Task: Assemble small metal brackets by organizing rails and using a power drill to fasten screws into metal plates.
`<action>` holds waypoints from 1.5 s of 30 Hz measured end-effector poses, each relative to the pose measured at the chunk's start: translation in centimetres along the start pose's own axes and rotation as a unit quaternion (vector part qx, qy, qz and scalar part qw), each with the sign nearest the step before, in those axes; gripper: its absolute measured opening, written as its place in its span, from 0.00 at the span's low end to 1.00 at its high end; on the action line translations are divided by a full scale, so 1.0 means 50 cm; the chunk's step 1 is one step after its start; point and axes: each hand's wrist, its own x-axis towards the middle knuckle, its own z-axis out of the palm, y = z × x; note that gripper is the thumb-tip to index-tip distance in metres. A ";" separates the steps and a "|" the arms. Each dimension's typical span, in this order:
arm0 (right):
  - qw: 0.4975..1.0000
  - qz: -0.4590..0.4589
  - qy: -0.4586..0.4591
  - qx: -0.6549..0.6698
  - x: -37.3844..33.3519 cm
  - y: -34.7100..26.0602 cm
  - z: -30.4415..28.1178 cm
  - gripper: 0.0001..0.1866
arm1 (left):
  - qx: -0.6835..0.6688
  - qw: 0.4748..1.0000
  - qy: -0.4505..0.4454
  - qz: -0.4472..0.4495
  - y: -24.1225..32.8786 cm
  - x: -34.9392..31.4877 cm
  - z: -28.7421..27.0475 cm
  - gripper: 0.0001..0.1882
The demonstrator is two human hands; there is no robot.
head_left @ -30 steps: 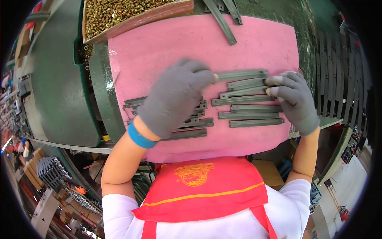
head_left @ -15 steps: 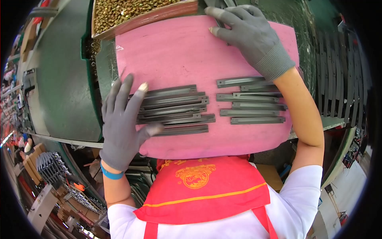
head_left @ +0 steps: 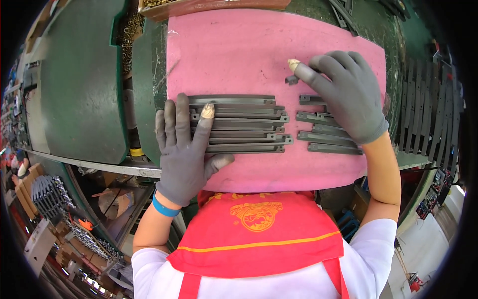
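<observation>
My left hand [head_left: 184, 144], in a grey glove with a worn pale fingertip, lies stretched out over the left ends of several dark metal strips [head_left: 239, 122]. These strips sit side by side in a stack on a pink mat [head_left: 234, 55]. My right hand [head_left: 346, 94], gloved alike, is curled above a second group of strips [head_left: 326, 136] on the right. From under its fingers pokes the end of another metal strip [head_left: 291, 80]; the rest of that strip is hidden by the hand.
Beyond the mat stands an open box [head_left: 219, 7] of small brass-coloured parts. Loose dark strips [head_left: 342, 15] lie at the far right. More long strips [head_left: 423, 107] are lined up past the mat's right edge. A green board [head_left: 82, 84] covers the left side.
My right hand has come back from the far edge of the mat with a metal strip. My left hand has settled on the left stack, whose strips now lie more evenly.
</observation>
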 end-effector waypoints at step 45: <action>0.975 0.085 -0.050 0.200 0.010 -0.141 -0.023 0.17 | 0.026 0.999 0.022 -0.015 0.019 0.037 -0.019 0.31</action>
